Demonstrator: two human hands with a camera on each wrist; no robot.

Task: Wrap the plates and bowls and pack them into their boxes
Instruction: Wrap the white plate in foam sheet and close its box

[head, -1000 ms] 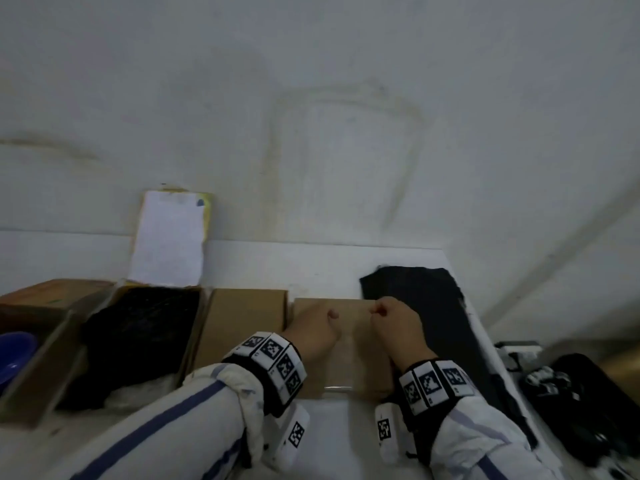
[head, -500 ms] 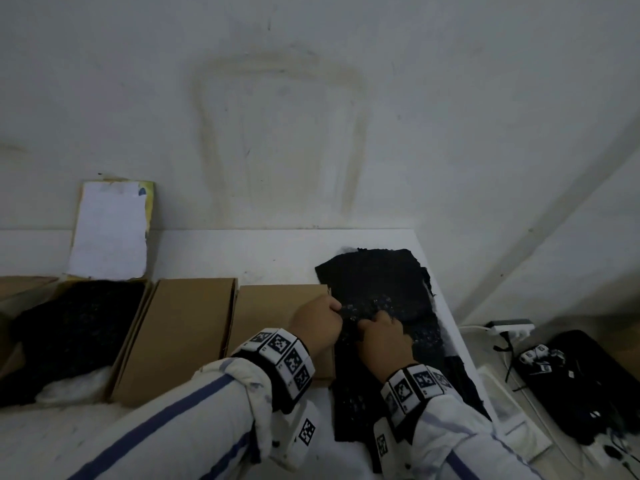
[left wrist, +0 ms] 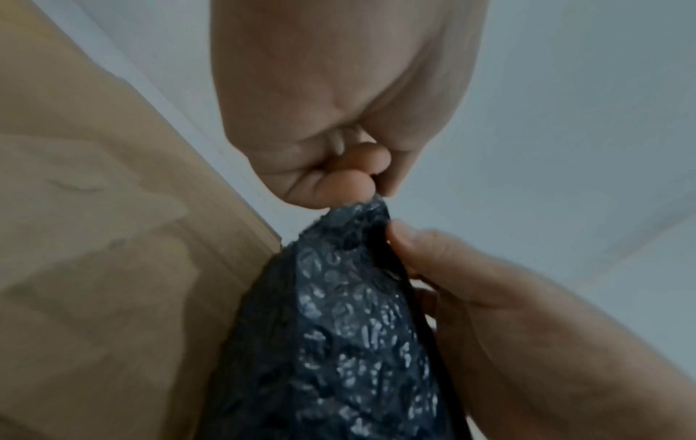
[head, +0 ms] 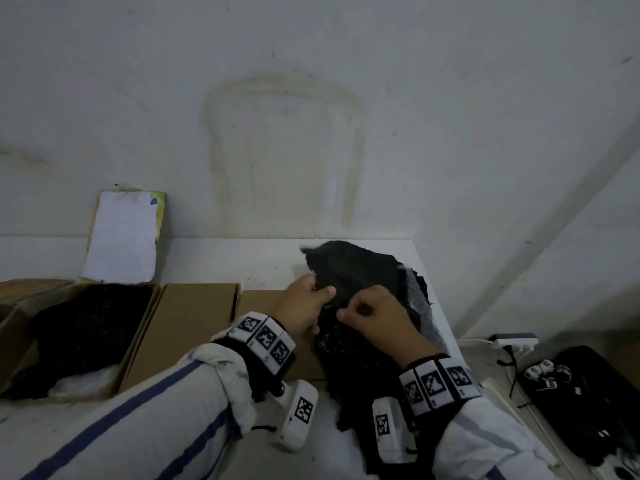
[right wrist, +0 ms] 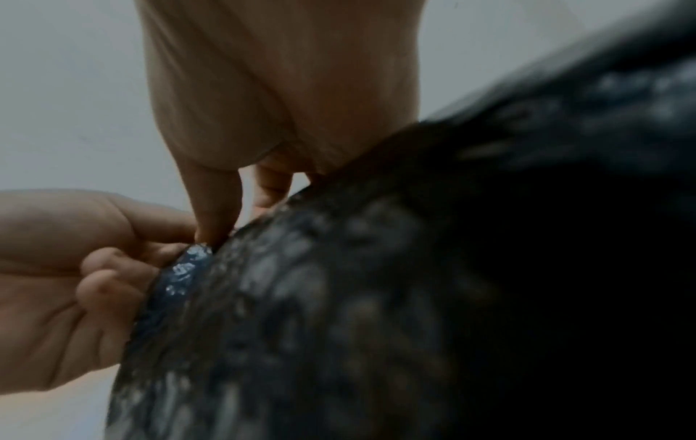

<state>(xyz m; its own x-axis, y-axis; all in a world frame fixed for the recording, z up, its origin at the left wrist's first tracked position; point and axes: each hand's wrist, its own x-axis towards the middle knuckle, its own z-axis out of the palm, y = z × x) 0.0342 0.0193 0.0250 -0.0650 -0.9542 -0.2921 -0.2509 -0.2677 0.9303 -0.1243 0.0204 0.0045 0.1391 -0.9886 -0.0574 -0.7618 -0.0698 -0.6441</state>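
A pile of black bubble wrap (head: 360,268) lies at the right end of the white table (head: 214,261). My left hand (head: 320,293) pinches a raised edge of the top sheet, and the left wrist view shows its fingertips (left wrist: 350,184) closed on the black bubble wrap (left wrist: 339,312). My right hand (head: 346,313) pinches the same edge just beside it, thumb and finger on the black bubble wrap (right wrist: 320,297). Two closed cardboard boxes (head: 187,323) (head: 263,303) sit left of the hands. No bare plate or bowl shows.
An open cardboard box (head: 20,327) at the left holds a black-wrapped bundle (head: 86,323) over white padding. A white notepad (head: 121,237) leans on the wall behind it. Right of the table's edge, lower down, are a power strip (head: 514,341) and a black bag (head: 588,393).
Both hands left the top of the right closed box and moved right to the black bubble wrap, where they have taken hold of a sheet's edge and raised it.
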